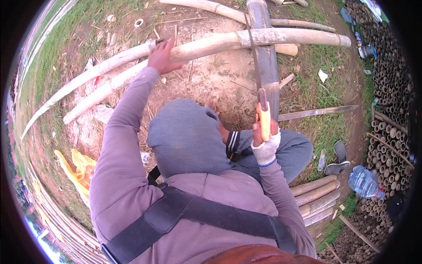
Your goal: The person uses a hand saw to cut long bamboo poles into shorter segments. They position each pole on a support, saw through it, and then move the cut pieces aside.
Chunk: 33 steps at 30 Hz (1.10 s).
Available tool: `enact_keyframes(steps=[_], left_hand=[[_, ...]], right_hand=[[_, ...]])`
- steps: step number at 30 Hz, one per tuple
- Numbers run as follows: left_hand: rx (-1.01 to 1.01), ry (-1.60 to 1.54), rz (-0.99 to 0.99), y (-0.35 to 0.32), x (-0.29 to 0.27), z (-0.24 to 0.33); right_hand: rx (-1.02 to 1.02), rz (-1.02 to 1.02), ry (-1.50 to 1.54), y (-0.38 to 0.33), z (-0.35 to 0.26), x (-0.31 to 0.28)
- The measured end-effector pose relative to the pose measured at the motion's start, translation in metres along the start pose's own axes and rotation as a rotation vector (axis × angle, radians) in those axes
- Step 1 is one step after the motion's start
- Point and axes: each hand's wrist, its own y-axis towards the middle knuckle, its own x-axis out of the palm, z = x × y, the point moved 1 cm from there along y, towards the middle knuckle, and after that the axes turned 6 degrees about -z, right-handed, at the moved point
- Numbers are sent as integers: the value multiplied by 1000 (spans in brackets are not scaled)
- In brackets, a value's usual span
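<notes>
My right hand, in a white fingerless glove, grips the orange handle of a handsaw. The saw's long thin blade points away from me and crosses a pale bamboo pole. That pole lies across a thick dark bamboo log, which runs away from me. My bare left hand is at the pole, left of the log, with its fingers spread; whether it presses on the pole I cannot tell. Just beyond the left wrist, a second bamboo pole ends near the hand.
More bamboo lies beyond the log. A split strip rests right of it. Cut bamboo lengths, sandals and a large plastic bottle are at the right, before stacked bamboo. An orange plastic bag lies left.
</notes>
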Motion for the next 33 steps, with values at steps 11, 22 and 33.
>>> enact_keyframes(steps=[11, 22, 33], left_hand=[[-22, -66, -116, -4, 29, -25], [23, -120, -147, 30, 21, 37], [14, 53, -78, 27, 19, 53]], right_hand=[[-55, 75, 52, 21, -14, 4], [202, 107, 249, 43, 23, -17], [92, 54, 167, 65, 36, -20]])
